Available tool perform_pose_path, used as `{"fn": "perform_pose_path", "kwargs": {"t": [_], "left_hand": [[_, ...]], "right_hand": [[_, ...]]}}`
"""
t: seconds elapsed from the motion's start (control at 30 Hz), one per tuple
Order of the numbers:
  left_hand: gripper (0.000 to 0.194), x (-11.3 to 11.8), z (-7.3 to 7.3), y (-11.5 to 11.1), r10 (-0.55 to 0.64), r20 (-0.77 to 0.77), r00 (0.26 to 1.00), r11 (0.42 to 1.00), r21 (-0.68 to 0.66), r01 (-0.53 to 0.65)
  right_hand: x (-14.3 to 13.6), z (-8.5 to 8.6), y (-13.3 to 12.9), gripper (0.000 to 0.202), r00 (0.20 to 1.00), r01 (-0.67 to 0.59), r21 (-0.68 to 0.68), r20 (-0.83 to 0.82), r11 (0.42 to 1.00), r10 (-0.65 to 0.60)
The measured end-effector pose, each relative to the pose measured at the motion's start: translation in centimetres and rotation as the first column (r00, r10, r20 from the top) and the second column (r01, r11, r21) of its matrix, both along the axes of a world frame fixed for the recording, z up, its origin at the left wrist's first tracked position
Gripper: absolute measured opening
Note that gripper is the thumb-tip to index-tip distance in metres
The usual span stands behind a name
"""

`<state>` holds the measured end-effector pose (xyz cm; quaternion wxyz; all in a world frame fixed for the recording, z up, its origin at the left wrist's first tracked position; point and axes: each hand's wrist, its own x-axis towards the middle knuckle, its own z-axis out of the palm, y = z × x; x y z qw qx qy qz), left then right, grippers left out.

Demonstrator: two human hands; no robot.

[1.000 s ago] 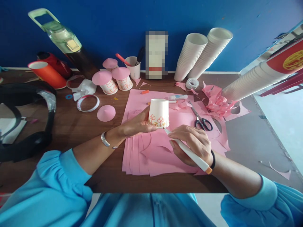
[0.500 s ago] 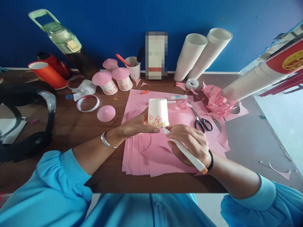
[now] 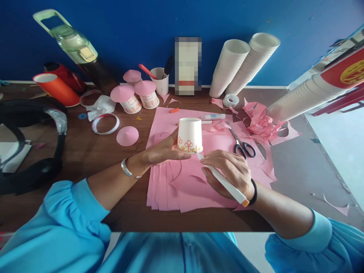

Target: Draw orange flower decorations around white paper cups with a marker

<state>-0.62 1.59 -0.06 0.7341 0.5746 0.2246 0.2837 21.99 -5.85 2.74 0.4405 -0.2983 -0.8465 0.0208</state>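
Paper cup [image 3: 190, 129], grasped in the left hand [image 3: 162, 149], I note, shows its drawn flowers [image 3: 188, 145] shifted leftward since a second ago, the right hand [image 3: 234, 168] gripping a marker [image 3: 224, 181].

Smooth matt paper cup [image 3: 189, 131], glossy metal bracelet [image 3: 126, 167], wood-grain tabletop [image 3: 127, 212], matt pink paper sheets [image 3: 193, 189]

Room lies between pink cone [image 3: 127, 136] and headset [image 3: 59, 149]; scissors [image 3: 238, 142] — just beyond right hand [image 3: 229, 172] — obstruct.
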Motion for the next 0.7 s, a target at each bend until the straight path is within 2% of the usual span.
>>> {"fn": "perform_pose_path", "kwargs": {"t": [0.3,0.57,0.7], "left_hand": [[0.095,-0.10,0.16,0.00,0.003,-0.053,0.999,1.000,-0.011,-0.004],[0.096,-0.12,-0.37,0.06,-0.004,-0.018,1.000,1.000,-0.001,0.004],[0.097,0.04,-0.15,0.09,0.003,-0.046,0.999,1.000,-0.019,-0.004]], "right_hand": [[-0.10,-0.11,-0.12,0.012,1.000,-0.001,-0.006,-0.002,1.000,0.001],[0.02,0.04,-0.16,0.012,1.000,0.000,0.002,0.008,1.000,0.000],[-0.14,0.04,-0.14,0.013,1.000,-0.014,0.009,0.011,1.000,0.014]]}}
